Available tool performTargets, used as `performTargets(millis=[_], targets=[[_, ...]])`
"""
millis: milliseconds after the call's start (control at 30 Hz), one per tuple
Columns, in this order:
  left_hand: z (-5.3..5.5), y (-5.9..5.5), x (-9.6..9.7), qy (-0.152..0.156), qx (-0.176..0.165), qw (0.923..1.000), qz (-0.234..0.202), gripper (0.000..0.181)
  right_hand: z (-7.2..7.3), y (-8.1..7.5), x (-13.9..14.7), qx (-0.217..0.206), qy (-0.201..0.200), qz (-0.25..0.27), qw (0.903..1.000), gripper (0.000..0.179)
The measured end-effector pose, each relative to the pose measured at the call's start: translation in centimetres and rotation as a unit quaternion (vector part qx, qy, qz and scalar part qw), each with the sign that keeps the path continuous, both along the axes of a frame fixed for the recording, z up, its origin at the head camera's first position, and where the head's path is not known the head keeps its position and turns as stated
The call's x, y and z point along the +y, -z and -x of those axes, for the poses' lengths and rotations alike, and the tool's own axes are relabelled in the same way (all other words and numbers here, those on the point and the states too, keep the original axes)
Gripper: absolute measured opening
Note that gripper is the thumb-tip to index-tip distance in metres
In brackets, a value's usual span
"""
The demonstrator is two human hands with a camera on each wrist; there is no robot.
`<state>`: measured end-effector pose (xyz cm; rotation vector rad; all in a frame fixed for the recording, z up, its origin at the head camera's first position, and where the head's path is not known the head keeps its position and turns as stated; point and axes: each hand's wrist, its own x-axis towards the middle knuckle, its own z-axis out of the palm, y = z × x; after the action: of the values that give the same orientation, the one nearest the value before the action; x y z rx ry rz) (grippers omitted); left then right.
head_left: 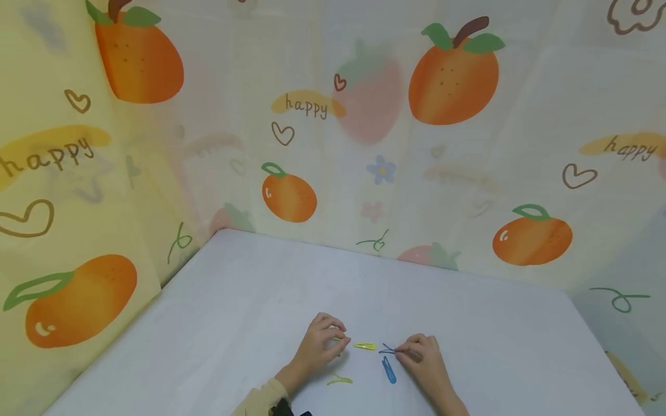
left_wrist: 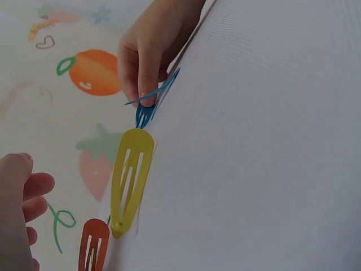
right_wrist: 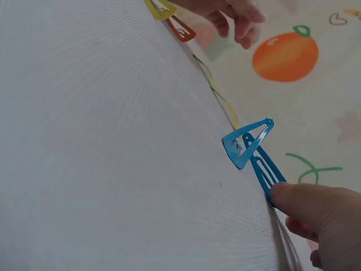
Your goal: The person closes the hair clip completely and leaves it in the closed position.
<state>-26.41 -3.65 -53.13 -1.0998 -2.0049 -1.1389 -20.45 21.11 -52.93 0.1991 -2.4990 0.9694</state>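
At the near part of the white table top (head_left: 468, 323), a person works with two bare hands on small hair clips. The right hand (head_left: 428, 361) pinches, between thumb and fingers, a blue slim snap clip with long slots (right_wrist: 273, 167); in the head view its two legs stand apart and point to the left. A second blue snap clip, shaped like a drop (head_left: 389, 370), is on the table just nearer than these fingertips.

The left hand (head_left: 324, 342) is raised a little to the left, with fingers loosely bent and nothing in its hold. Between the hands lies a yellow slotted clip (head_left: 365, 346). A yellow-green bent clip (head_left: 340, 379) is nearer, just beside the left hand. An orange slotted clip (left_wrist: 94, 227) also lies close to the left hand; in the head view I cannot make it out.

The left arm has a beige sleeve (head_left: 260, 400). At the far side and the left hangs pale cloth (head_left: 234, 190), printed with oranges, hearts and the word "happy".
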Motion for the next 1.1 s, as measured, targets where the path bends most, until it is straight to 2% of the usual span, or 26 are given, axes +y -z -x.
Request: performTargets(millis=[167,267,367,433,500,633,733,833,933,1100], targets=[[-0.2,-0.5,0.5,0.008,0.034,0.9994,-0.004,0.014,-0.4,0.0,-0.1,-0.051,0.022,0.009,0.9984,0.013],[-0.6,-1.0,1.3,0.016,0.024,0.9996,0.000,0.008,-0.6,-0.1,-0.2,-0.063,0.030,0.014,0.9974,0.013],[-1.3,-1.5,2.4,0.017,-0.008,0.9997,0.013,0.007,-0.8,-0.1,-0.1,-0.065,0.034,0.019,0.9971,0.014],[-1.6,-1.7,3.2,0.017,-0.026,0.9992,0.026,0.008,-0.9,0.0,-0.1,-0.050,0.033,0.019,0.9980,0.015],[-1.8,-1.8,4.1,0.015,-0.038,0.9982,0.045,0.012,-0.9,0.1,0.0,-0.015,0.027,0.024,0.9992,0.018],[-1.7,-1.7,5.4,0.004,-0.046,0.9948,0.091,0.026,-0.4,0.5,0.0,0.064,-0.004,0.038,0.9972,0.023],[-1.7,-1.7,6.0,-0.016,-0.051,0.9911,0.122,0.032,0.0,0.6,-0.2,0.092,-0.028,0.055,0.9939,0.024],[-1.6,-1.6,6.2,-0.042,-0.049,0.9875,0.144,0.030,0.2,0.5,-0.3,0.088,-0.035,0.069,0.9932,0.024],[-1.4,-1.5,6.3,-0.055,-0.042,0.9868,0.146,0.026,0.2,0.2,-0.3,0.070,-0.033,0.081,0.9937,0.023],[-1.4,-1.4,6.7,-0.053,-0.034,0.9889,0.134,0.020,-0.3,-0.5,-0.2,0.042,-0.030,0.112,0.9923,0.022]])
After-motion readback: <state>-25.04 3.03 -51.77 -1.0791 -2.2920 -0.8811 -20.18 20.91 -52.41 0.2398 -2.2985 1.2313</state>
